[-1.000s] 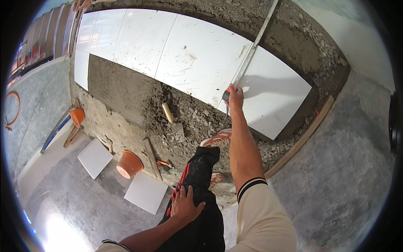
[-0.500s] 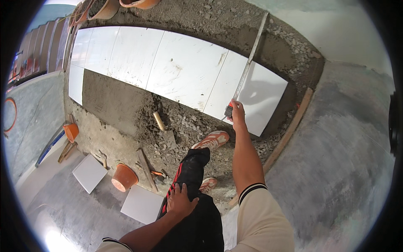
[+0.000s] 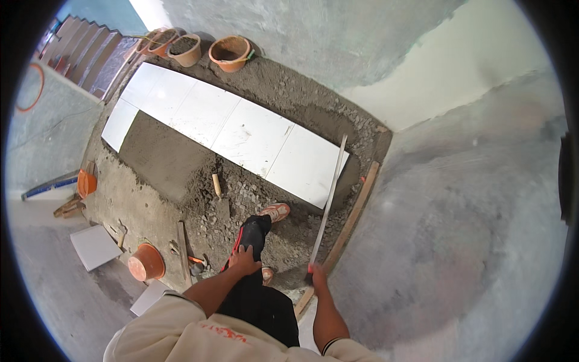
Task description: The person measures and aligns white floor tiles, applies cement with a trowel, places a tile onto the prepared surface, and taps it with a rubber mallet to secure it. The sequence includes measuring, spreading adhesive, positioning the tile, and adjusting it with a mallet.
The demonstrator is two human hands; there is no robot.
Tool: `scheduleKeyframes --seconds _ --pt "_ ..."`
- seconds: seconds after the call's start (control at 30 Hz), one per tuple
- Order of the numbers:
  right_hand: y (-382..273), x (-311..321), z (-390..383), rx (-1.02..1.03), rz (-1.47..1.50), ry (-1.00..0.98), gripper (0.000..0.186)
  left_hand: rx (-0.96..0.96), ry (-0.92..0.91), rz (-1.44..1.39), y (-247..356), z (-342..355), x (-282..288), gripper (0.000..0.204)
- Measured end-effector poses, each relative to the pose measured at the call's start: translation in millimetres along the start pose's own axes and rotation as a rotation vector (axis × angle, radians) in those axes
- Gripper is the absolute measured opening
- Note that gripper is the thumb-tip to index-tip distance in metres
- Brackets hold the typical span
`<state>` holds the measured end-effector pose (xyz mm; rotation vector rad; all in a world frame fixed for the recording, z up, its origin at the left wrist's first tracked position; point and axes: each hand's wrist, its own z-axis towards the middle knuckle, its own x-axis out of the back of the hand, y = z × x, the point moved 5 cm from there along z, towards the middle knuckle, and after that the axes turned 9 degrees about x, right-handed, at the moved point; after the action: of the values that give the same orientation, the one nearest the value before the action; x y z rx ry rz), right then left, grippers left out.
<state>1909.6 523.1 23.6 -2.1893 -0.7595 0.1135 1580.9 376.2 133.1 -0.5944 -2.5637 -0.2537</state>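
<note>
My right hand (image 3: 319, 277) grips a red-and-black tape measure (image 3: 310, 274) low at right. Its long metal blade (image 3: 327, 205) runs up from the hand, past the right end of a row of white tiles (image 3: 247, 139). My left hand (image 3: 245, 261) rests, fingers spread, on my bent leg in dark pants. A wooden-handled trowel (image 3: 216, 184) lies on rubble below the tiles, beside a patch of grey mortar (image 3: 154, 151). My feet (image 3: 274, 211) are on the rough ground.
Several buckets (image 3: 229, 54) line the back wall. A wooden batten (image 3: 356, 217) borders the right side. At left lie an orange bucket (image 3: 146, 263), another orange container (image 3: 86, 183), loose tiles (image 3: 95, 247), a hammer (image 3: 198, 262) and a long blue tool (image 3: 51, 187). Steps (image 3: 84, 48) show top left.
My right hand with the tape measure has come down off the tiles toward my body, the blade shifting right. The view has moved, showing more back wall and buckets. My left hand stays on my leg.
</note>
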Motion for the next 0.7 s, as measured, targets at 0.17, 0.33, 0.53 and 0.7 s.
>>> scheduleKeyframes --seconds 0.17,0.33,0.53,0.7 --pt "44.6 26.4 -233.4 -0.443 -0.049 -0.084 0.03 -0.15 -0.042 0.023 -43.8 -58.1 -21.0 0.099" --pt "97.3 76.8 -345.4 -0.211 0.058 -0.247 0.025 -0.348 -0.02 -0.283 -59.7 -121.7 0.8 0.097" --pt "106.1 53.0 -406.2 -0.136 -0.077 -0.145 0.037 -0.265 -0.149 -0.523 -120.5 -201.8 27.9 0.089" --pt "179.6 64.9 -390.6 -0.049 -0.208 -0.036 0.048 -0.225 -0.068 -0.49 -147.5 -195.0 -2.2 0.079"
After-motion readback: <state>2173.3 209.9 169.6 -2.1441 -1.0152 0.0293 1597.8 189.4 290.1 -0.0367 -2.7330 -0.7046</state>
